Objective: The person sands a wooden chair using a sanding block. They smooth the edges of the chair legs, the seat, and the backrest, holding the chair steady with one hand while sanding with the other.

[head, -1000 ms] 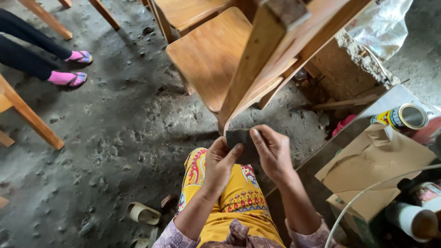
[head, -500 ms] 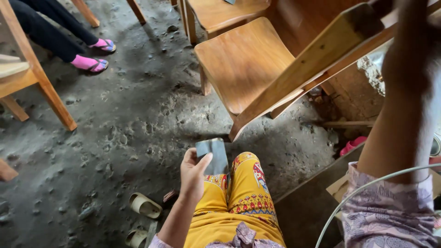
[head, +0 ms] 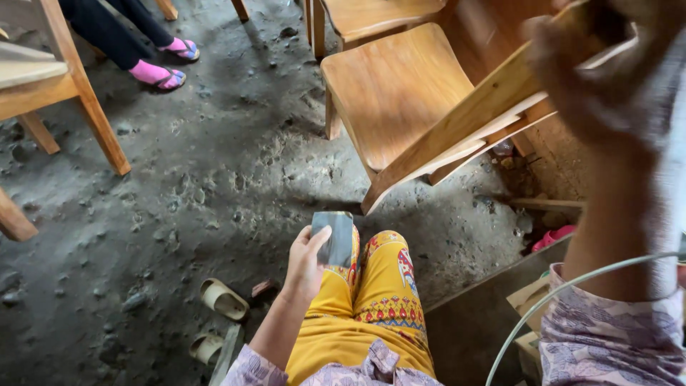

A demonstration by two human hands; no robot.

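Note:
My left hand [head: 306, 264] holds a dark folded sheet of sandpaper [head: 334, 238] above my knee in yellow patterned cloth. My right hand [head: 580, 61] is raised close to the camera, blurred, and grips the upper end of a tilted wooden chair [head: 400, 89]. One chair leg [head: 457, 121] slants down toward the floor just beyond the sandpaper. The chair's seat faces me.
Rough grey dirt floor [head: 214, 179]. Another wooden chair leg [head: 93, 118] stands at the left. Another person's feet in pink socks and sandals [head: 157, 71] are at the top left. Pale sandals [head: 223, 299] lie by my leg. A white cable [head: 557, 293] and cardboard box [head: 529, 293] sit right.
My right hand let go of the sandpaper and rose to grip the chair. The left hand keeps the sandpaper alone. The view shifted left.

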